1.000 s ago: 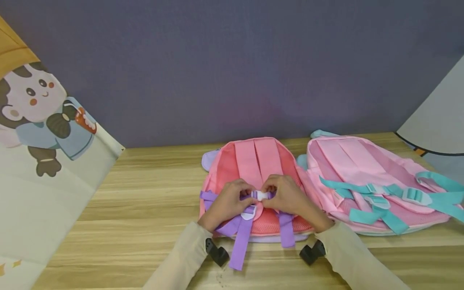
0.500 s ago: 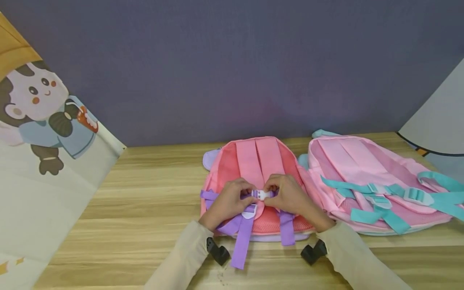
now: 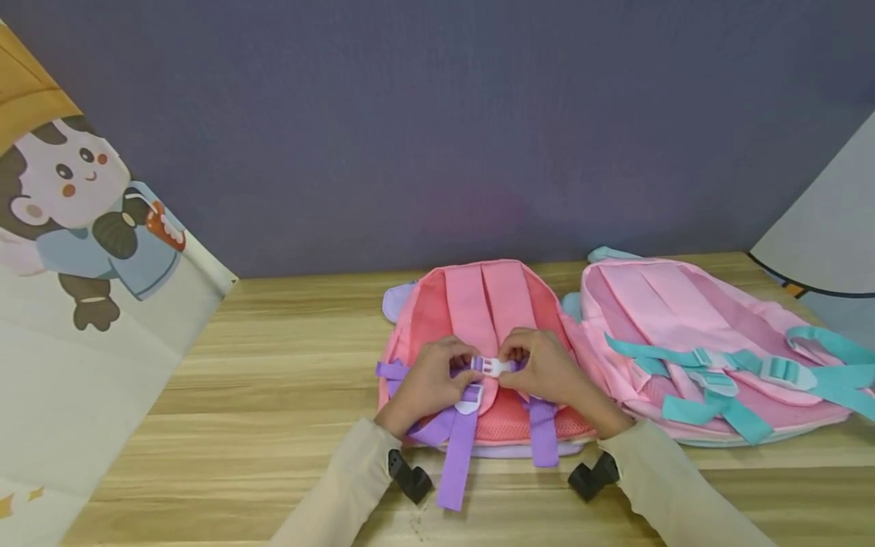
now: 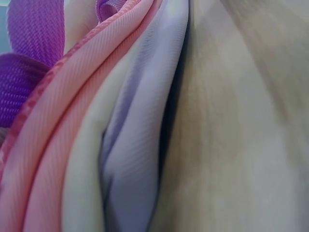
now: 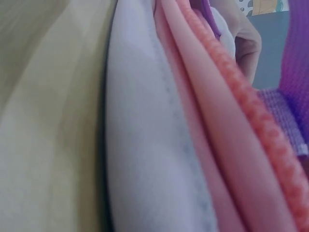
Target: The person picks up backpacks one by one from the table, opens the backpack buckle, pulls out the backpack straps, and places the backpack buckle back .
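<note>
A coral-pink backpack (image 3: 468, 292) lies with its shoulder straps facing up on the wooden table (image 3: 287, 395). Over its middle, a white side-release buckle (image 3: 495, 368) on purple webbing spans the space between both hands, its prongs visible. My left hand (image 3: 431, 377) pinches the left end of the buckle between thumb and fingers. The right end is pinched by my right hand (image 3: 544, 371). Below the left fingers sits a white strap adjuster (image 3: 469, 401), from which a purple strap (image 3: 454, 471) hangs past the bag's lower edge. Both wrist views mostly show the bag's layered edge.
A light-pink backpack (image 3: 677, 300) with teal straps (image 3: 752, 422) lies against the coral one on the right. Behind the table stands a dark grey panel (image 3: 437, 137). A cartoon-printed panel (image 3: 89, 228) rises at the left, and a pale panel (image 3: 827, 213) at the right.
Both hands stay at the buckle with little movement. More of the buckle's prongs shows between the fingers now, and its left end has shifted slightly left.
</note>
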